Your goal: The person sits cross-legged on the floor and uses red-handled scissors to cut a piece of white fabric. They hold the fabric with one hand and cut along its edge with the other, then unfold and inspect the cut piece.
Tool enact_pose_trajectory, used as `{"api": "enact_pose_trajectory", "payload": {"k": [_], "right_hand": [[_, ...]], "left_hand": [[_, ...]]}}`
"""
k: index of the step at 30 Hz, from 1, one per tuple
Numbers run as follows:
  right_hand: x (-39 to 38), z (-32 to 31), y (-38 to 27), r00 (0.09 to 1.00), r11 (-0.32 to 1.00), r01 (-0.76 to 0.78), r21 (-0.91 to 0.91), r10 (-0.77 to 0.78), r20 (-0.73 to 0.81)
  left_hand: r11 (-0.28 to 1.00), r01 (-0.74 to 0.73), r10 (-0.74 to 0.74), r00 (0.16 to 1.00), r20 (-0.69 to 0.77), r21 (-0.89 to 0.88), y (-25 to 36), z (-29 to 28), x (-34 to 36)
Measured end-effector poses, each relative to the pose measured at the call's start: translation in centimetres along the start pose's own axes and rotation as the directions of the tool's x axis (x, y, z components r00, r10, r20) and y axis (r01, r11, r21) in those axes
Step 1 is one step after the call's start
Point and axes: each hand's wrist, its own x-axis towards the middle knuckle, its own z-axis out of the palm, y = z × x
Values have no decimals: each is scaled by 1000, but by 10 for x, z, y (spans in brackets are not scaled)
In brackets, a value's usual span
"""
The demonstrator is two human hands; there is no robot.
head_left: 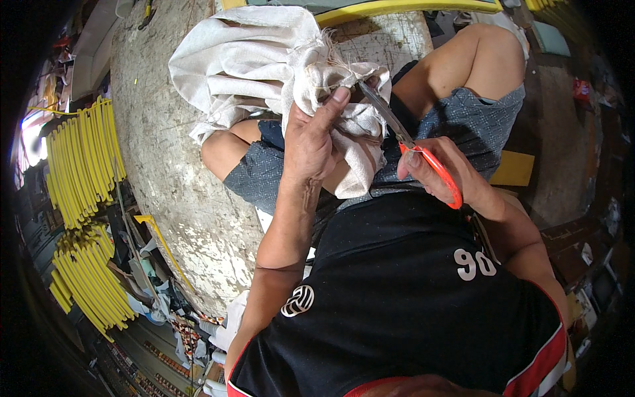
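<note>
Bunched white cloth (pixel 241 63) with frayed edges lies across my lap and spreads over the worn tabletop to the far left. My left hand (pixel 312 142) grips a gathered fold of it, thumb pressed on top. In my right hand (pixel 440 169) is a pair of scissors with orange-red handles (pixel 442 173) and dark blades (pixel 385 109). The blades point up and left, their tips at the cloth just right of my left thumb. Whether the tips are in the fabric is hard to make out.
I sit with bent legs on a scuffed, paint-flaked wooden table (pixel 172 152). Stacks of yellow curved tubes (pixel 86 162) stand at the left. A yellow-edged frame (pixel 397 9) lies at the far side. Clutter fills the floor at lower left, and a yellow sheet (pixel 512 169) lies at right.
</note>
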Motion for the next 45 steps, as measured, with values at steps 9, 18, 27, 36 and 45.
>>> {"api": "enact_pose_trajectory", "payload": {"k": [9,18,27,36,45], "right_hand": [[-9,5,22,981,964,177,-199,-188,-39],[-6,-7,7,936,992,118,-35,-123,-330],[63,-15,-11,793,847,319,-424,-484,-369],[63,-21,-4,845,923,345,-171,-385,-372],[52,-19,-4,853,955,225,-195,-290,-433]], "left_hand": [[999,26,-27,999,-43,-23,-4,-3,1],[998,48,-48,999,-19,-33,6,0,2],[994,61,-56,997,-53,88,-7,-1,-6],[964,212,-220,975,-32,-163,-11,-15,-1],[981,181,-179,983,40,-67,0,-7,-4]]}}
